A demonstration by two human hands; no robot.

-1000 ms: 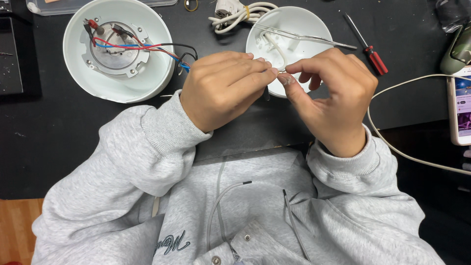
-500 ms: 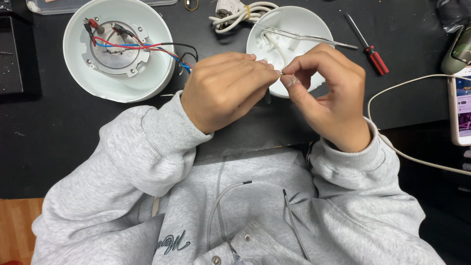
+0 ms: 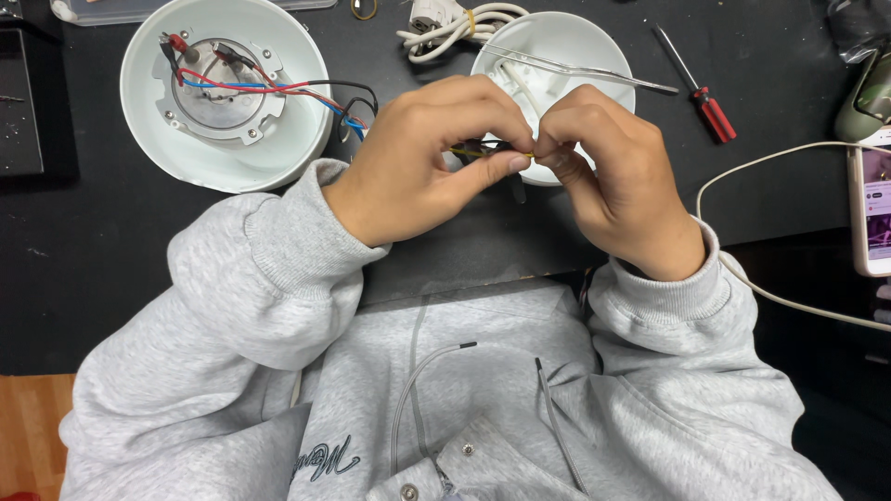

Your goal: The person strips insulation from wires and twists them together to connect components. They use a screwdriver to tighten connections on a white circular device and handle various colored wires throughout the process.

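The two round housings (image 3: 306, 139) (image 3: 594, 46) look like smooth white plastic with a slight gloss; a dull metal disc (image 3: 218, 97) sits in the left one. The table (image 3: 93, 232) is matt black. The sweatshirt (image 3: 278, 306) is soft grey cloth (ribbed cuffs). The screwdriver (image 3: 716, 113) has a glossy red plastic handle.

On the black table (image 3: 83, 260) sit two round white plastic housings (image 3: 227, 93) (image 3: 575, 56), one red-handled screwdriver (image 3: 696, 85), and one phone (image 3: 871, 209).
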